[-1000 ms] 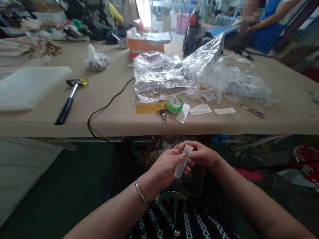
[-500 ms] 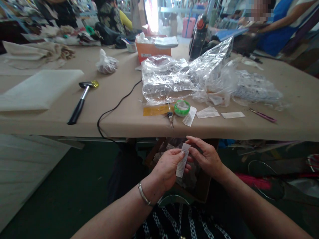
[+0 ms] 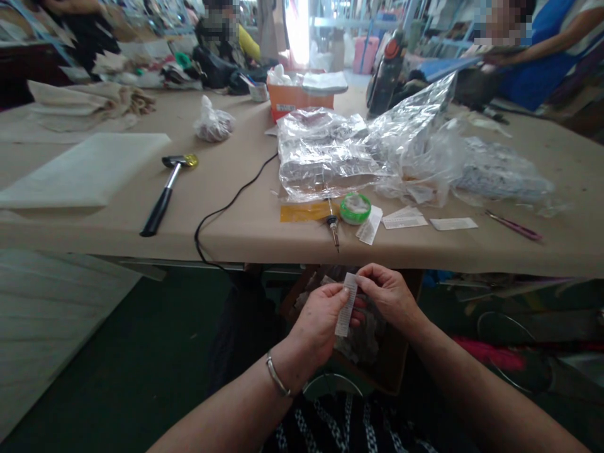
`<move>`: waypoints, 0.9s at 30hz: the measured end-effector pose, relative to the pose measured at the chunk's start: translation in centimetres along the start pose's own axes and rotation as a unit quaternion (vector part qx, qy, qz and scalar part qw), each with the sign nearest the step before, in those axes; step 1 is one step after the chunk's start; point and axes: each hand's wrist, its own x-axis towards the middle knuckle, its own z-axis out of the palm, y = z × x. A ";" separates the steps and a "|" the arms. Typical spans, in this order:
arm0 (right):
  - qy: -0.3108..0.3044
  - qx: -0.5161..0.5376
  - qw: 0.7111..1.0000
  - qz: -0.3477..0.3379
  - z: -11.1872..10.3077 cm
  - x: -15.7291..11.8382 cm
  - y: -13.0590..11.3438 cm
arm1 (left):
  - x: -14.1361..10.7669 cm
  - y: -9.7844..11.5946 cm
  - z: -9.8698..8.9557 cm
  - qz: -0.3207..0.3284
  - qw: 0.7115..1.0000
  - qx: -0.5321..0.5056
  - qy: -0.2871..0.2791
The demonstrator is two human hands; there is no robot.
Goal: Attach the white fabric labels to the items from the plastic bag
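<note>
Two bare hands meet low in front of us, just short of the table edge. In our left hand [image 3: 321, 318] we hold a narrow white printed paper-like strip [image 3: 346, 308], clasped under the thumb, its upper end tilted slightly to the right. Our right hand [image 3: 389, 299] has its thumb and forefinger drawn close together at that upper end; whether they pinch the strip or merely touch it, we cannot tell. On our left wrist we wear a silver-coloured metal bracelet [image 3: 277, 375].

Beneath our hands stands an open brown cardboard box [image 3: 401, 362] with pale crumpled scraps [image 3: 365, 346] in it. Beyond our hands, on the brown-covered table [image 3: 250, 242], we see a slim metal-tipped tool [image 3: 333, 229] pointing our way, its upper end beside a flat amber strip [image 3: 302, 212], and a round green-rimmed tub [image 3: 355, 208]. Beyond our right hand lie more white printed strips [image 3: 404, 218], and farther right a pink-handled slim metal tool [image 3: 514, 226]. Well to the left of our hands, past a thin black cable [image 3: 221, 211], rests a black-handled hammer with a yellow face [image 3: 163, 201]. Farthest out, beyond both hands, spreads a crumpled clear plastic bag [image 3: 325, 154].
</note>
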 end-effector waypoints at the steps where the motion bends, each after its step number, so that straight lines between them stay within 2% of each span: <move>1: -0.006 0.006 1.000 0.007 0.1 0.1 -0.1 | 0.1 0.0 -0.1 0.007 1.000 0.004 0.000; 4: -0.029 0.028 0.999 0.030 0.2 0.6 -0.5 | 0.5 0.2 -0.6 0.047 0.998 0.028 0.008; 7: -0.036 0.008 0.999 0.022 0.4 1.3 -0.9 | 1.1 0.9 -1.2 0.103 0.990 0.090 0.039; 14: -0.031 -0.046 0.998 -0.033 0.9 3.1 -1.6 | 2.5 3.1 -2.1 0.224 0.932 0.263 0.114; 19: -0.013 -0.091 0.992 -0.086 1.3 3.6 -1.9 | 2.7 3.8 -2.0 0.270 0.898 0.321 0.129; 27: 0.040 -0.145 0.975 -0.164 1.5 3.5 -1.8 | 2.9 4.0 -1.7 0.310 0.881 0.332 0.135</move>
